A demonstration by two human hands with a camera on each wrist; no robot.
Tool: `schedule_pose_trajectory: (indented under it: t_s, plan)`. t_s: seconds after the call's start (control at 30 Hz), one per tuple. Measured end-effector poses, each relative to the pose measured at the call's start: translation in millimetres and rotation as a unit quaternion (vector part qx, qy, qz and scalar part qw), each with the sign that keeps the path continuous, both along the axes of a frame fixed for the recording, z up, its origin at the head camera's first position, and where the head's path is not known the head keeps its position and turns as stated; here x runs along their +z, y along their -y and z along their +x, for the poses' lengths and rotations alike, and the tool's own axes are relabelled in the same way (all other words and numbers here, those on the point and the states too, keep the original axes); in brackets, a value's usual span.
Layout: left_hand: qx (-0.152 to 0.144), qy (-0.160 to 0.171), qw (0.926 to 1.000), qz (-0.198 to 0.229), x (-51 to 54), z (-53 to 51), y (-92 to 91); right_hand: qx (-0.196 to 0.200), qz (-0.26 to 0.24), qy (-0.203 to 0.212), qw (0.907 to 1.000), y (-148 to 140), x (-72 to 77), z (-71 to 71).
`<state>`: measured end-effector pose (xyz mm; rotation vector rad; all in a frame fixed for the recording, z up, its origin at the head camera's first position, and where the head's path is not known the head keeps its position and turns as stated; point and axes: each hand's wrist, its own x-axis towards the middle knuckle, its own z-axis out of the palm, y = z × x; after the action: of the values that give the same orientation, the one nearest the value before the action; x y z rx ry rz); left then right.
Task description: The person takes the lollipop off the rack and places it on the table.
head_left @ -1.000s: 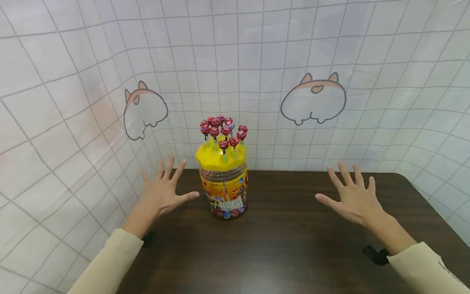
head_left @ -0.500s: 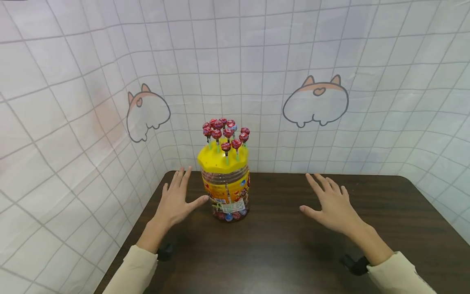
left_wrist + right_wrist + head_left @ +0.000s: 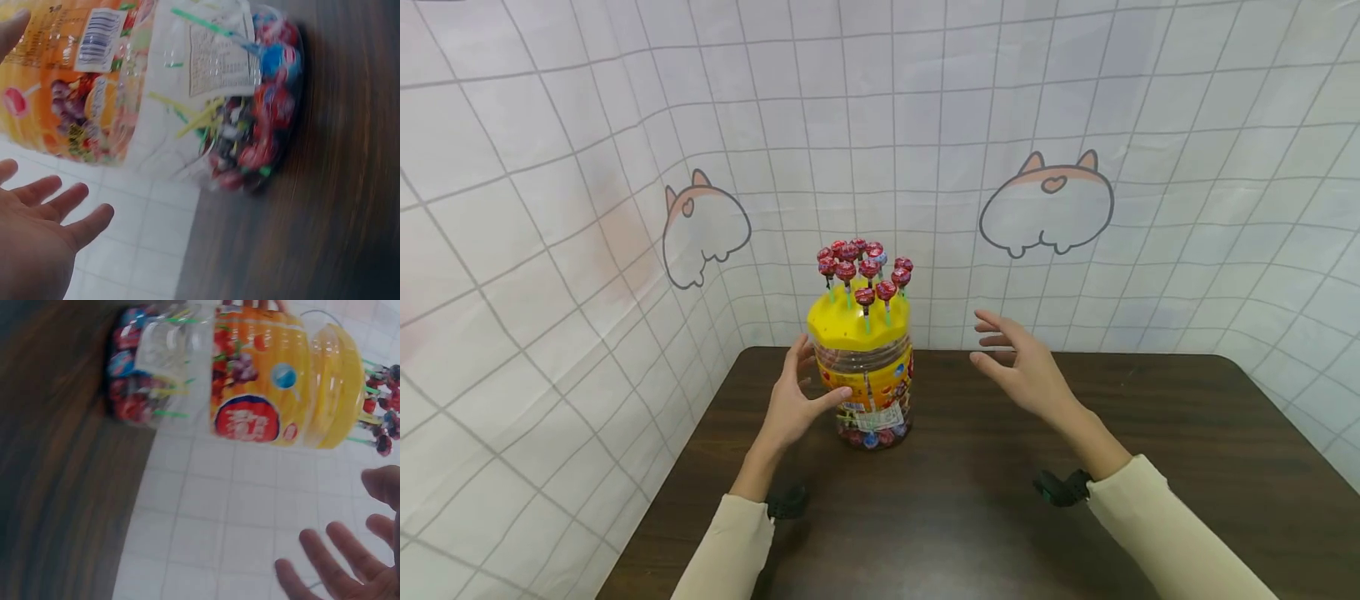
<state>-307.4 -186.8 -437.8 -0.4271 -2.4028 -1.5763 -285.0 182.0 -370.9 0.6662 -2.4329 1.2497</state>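
I am judging the yellow-lidded clear-plastic lollipop jar (image 3: pixel 878 375), standing on the dark wooden table (image 3: pixel 955 508), probably hefty, slick, best clasped mid-body, the relaxed left hand (image 3: pixel 793 407) (contact uncertain) and right hand (image 3: pixel 1028 372) gripping nothing.

We see a long, pale cream left sleeve (image 3: pixel 727 542) and a matching right sleeve (image 3: pixel 1165 527), and at the wrist end of the first a small, rounded black left device (image 3: pixel 788 502), at that of the second a similar black right device (image 3: pixel 1062 488) with a touch of green.
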Motion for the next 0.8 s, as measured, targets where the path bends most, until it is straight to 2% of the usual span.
schedule_pose_trajectory:
  t_s: [0.13, 0.27, 0.4, 0.57, 0.8]
  plan:
    - [-0.030, -0.009, 0.9976, 0.062, -5.9, -6.8, -8.0, 0.010, -0.056, 0.033, 0.9978, 12.3, 10.7, -14.1]
    - [-0.057, -0.016, 0.9932, 0.100, -11.7, -12.0, -14.3, 0.017, -0.099, 0.040, 0.9941, 23.1, 18.0, -29.0]
    - [-0.072, -0.017, 0.9904, 0.117, -16.5, -16.6, -17.4, 0.038, -0.131, 0.034, 0.9901, 33.4, 22.5, -43.0]
    - [-0.087, -0.010, 0.9873, 0.132, -19.8, -19.4, -17.1, 0.053, -0.148, 0.033, 0.9870, 47.4, 31.5, -53.7]
    - [-0.123, -0.003, 0.9819, 0.144, -16.3, -24.1, -16.2, 0.061, -0.159, 0.017, 0.9852, 63.1, 43.0, -66.4]
